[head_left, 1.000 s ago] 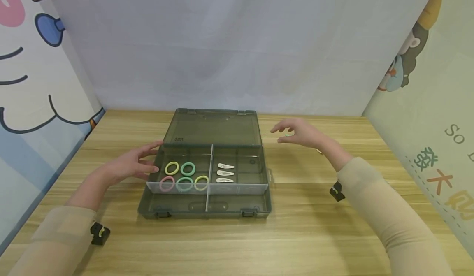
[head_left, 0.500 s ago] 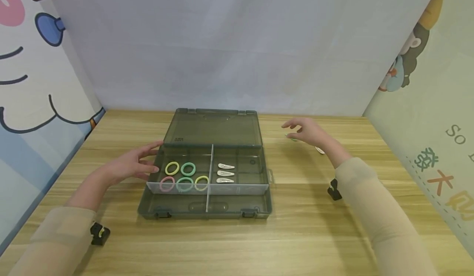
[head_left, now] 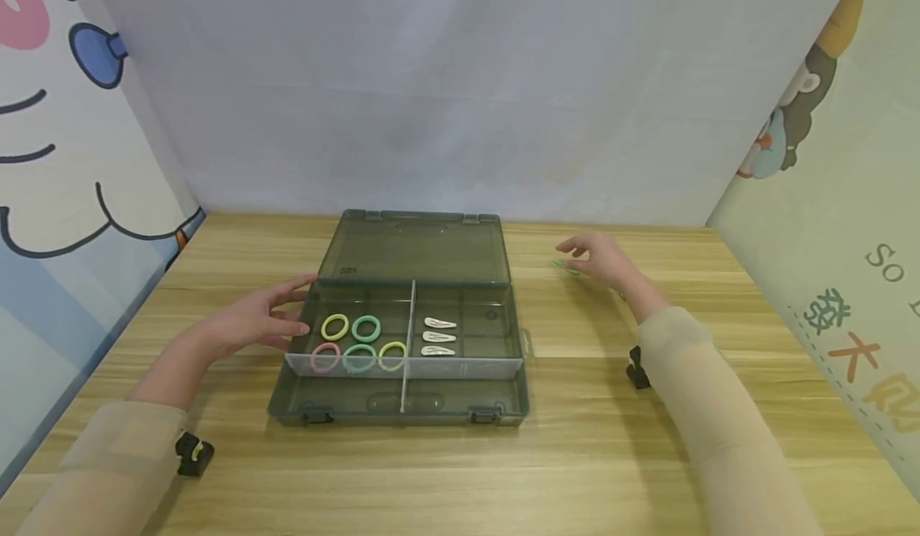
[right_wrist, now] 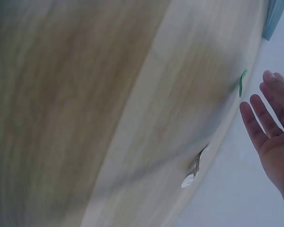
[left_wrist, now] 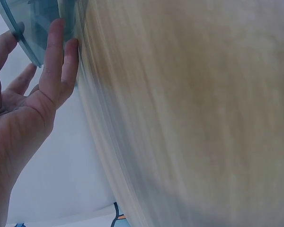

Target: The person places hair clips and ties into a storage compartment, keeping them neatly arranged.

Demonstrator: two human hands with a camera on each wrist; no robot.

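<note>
A translucent dark-grey organizer box (head_left: 398, 419) stands with its lid (head_left: 417, 248) folded back. Several hair ties, among them a pink one (head_left: 314, 358), lie in its rear left compartment, and three white snap hair clips (head_left: 439, 337) line up in the rear right one. My left hand (head_left: 247, 320) touches the box's left side with spread, relaxed fingers. My right hand (head_left: 602, 260) hovers right of the box, fingers loosely bent, thumb close over a small thin green piece (right_wrist: 242, 83). In the right wrist view its fingers hold nothing. A white snap clip (right_wrist: 195, 170) lies nearby.
A wooden tabletop (head_left: 460, 480) carries everything, with a white cloth (head_left: 460, 105) hanging behind it. Cartoon-printed panels flank the left (head_left: 65, 144) and right (head_left: 848, 184). The box has a divider (head_left: 463, 368) before its front compartments.
My right hand has moved slightly right and down toward the green piece, its forearm shifting inward. My left hand and the box stay where they were.
</note>
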